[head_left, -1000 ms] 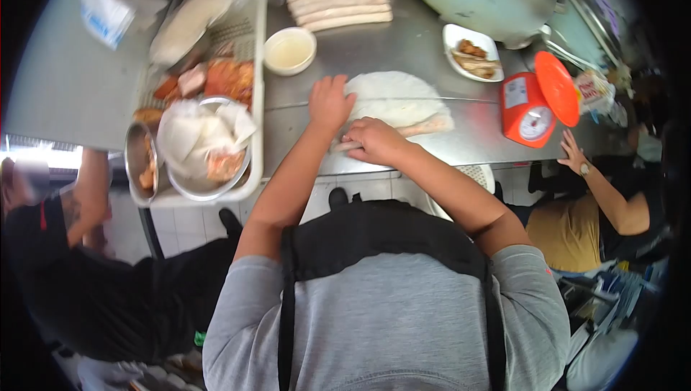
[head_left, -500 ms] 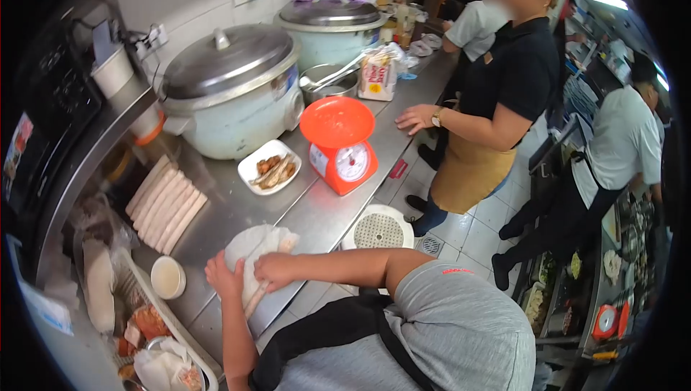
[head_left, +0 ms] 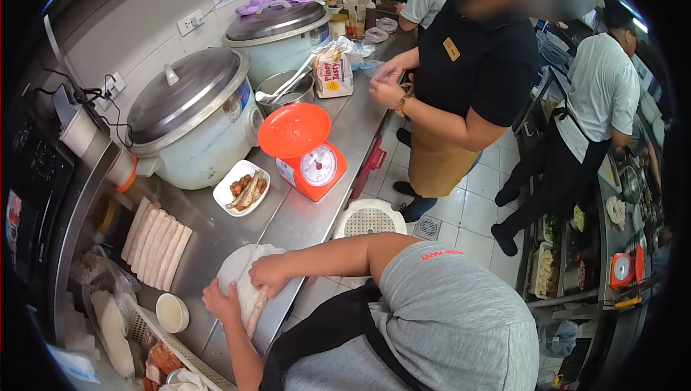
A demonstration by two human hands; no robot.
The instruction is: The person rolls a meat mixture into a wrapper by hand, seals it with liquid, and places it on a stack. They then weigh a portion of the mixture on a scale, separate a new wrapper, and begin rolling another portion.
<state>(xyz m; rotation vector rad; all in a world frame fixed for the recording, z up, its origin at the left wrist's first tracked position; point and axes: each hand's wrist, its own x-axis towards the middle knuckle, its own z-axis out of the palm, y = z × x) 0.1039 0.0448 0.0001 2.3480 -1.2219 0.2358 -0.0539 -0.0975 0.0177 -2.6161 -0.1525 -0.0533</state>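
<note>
A thin, round white spring roll wrapper (head_left: pixel 243 264) lies on the steel counter in front of me, with a long strip of pale filling (head_left: pixel 253 317) along its near side. My left hand (head_left: pixel 223 306) rests at the wrapper's left edge, thumb and fingers apart. Over the wrapper's right part, my right hand (head_left: pixel 269 273) is closed, fingers curled down on it near the strip's upper end; the fingertips are partly hidden. Several long, pale uncooked rolls (head_left: pixel 157 247) lie side by side at the left. A small white cup (head_left: pixel 172 312) stands just left of my left hand.
An orange kitchen scale (head_left: pixel 314 168) and a white dish of browned food (head_left: pixel 242 187) stand beyond the wrapper. Two large lidded cookers (head_left: pixel 191 135) line the wall. A basket (head_left: pixel 183 353) holds food at lower left. A co-worker (head_left: pixel 468 67) stands across the counter's edge.
My right hand has shifted slightly over the wrapper, whose far part now lies flatter. The co-worker has lifted a hand off the counter and brought both hands together. The camera view has shifted.
</note>
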